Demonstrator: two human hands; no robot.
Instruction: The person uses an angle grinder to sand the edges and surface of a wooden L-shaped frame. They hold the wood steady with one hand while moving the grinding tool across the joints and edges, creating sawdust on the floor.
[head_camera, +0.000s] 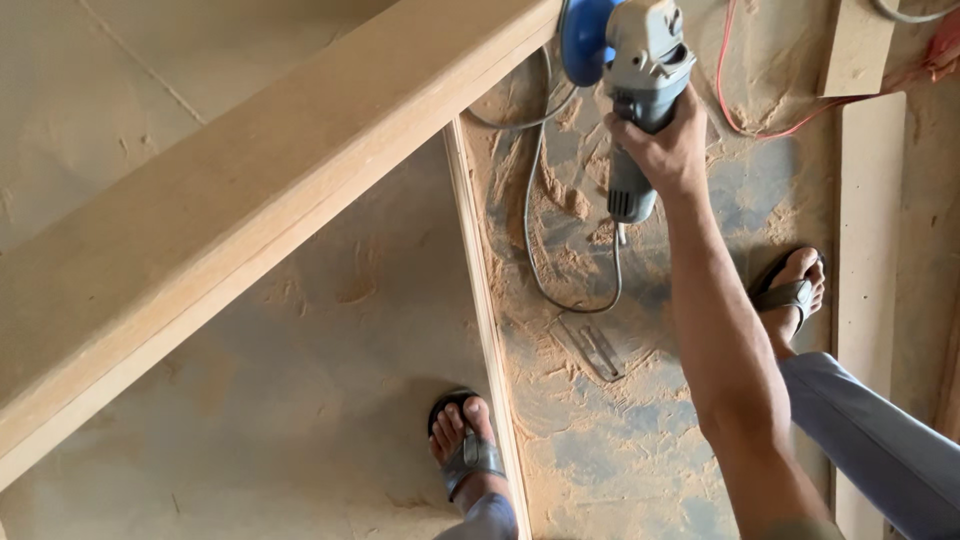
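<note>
1. The angle grinder (640, 90) has a grey body and a blue round disc guard at its head. It stands nearly upright at the top of the view, head up and tail down, gripped around its body, with the blue guard just at the end of the wooden beam.
2. Its grey power cord (570, 290) leaves the tail and loops over the sawdust-covered floor.
3. The wooden beam (250, 190) is long, pale and smooth-faced. It runs diagonally from lower left to upper right.

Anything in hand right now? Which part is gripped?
The right hand grips a grey angle grinder around its body, just behind the head; its blue disc sits at the wooden beam edge. The left hand is out of view.
</note>
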